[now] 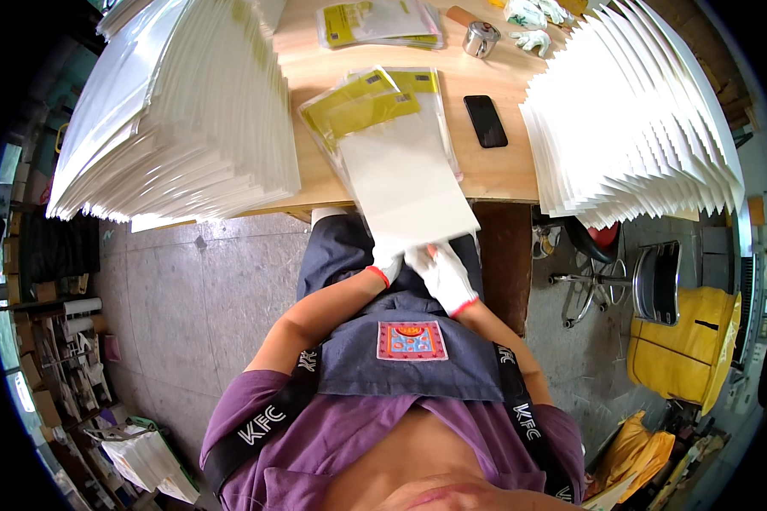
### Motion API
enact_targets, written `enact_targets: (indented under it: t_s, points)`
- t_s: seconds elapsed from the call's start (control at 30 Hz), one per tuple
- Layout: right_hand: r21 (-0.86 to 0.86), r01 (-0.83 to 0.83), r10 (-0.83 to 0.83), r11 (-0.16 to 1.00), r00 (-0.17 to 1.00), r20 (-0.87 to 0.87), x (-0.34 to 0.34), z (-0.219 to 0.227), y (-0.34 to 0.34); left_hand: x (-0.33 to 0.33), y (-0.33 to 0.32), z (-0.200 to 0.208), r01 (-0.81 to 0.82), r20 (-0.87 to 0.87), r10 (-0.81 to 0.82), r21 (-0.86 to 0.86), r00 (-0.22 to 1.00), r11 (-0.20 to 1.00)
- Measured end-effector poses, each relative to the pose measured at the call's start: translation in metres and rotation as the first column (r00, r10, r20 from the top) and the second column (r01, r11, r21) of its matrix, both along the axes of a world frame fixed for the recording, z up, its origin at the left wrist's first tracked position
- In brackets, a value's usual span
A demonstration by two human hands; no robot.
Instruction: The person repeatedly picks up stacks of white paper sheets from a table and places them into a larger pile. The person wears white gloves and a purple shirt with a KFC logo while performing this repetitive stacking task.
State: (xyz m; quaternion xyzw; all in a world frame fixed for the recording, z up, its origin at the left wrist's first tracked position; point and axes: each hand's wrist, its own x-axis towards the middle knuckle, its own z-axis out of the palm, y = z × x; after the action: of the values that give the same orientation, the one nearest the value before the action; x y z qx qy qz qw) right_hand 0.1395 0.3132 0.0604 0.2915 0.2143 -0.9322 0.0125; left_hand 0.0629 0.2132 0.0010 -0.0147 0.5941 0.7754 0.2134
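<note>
A white sheet or thin stack of sheets (409, 187), partly inside a clear plastic bag with a yellow-green band (375, 119), slants from the table's front edge down toward my lap. My left hand (387, 261), in a white knit glove with a red cuff, grips the near end of the sheets, its fingers mostly hidden beneath. Beside it, my right hand (440, 274), gloved alike, is closed at the same near edge. Another clear bag with a yellow-green band (426, 81) lies underneath on the wooden table (494, 179).
Tall piles flank the work area: a glossy stack of filled bags (204, 128) at left, fanned white sheets (631, 128) at right. Behind lie more bags (379, 21), a tape roll (481, 39), and white gloves (532, 41). A black phone (486, 121) rests right of centre.
</note>
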Motion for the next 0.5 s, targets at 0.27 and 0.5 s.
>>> enact_targets:
  t_s: [0.27, 0.5]
  points:
    - [-0.068, -0.232, 0.221, 0.970, 0.966, -0.136, -0.056, -0.005, 0.003, -0.026, -0.030, 0.014, 0.020, 0.485, -0.090, 0.148, 0.870, 0.989]
    - [0.924, -0.354, 0.619, -0.143, 0.697, 0.362, -0.081, 0.046, -0.015, -0.041, -0.096, 0.039, -0.081, 0.449, 0.072, 0.001, 0.891, 0.997]
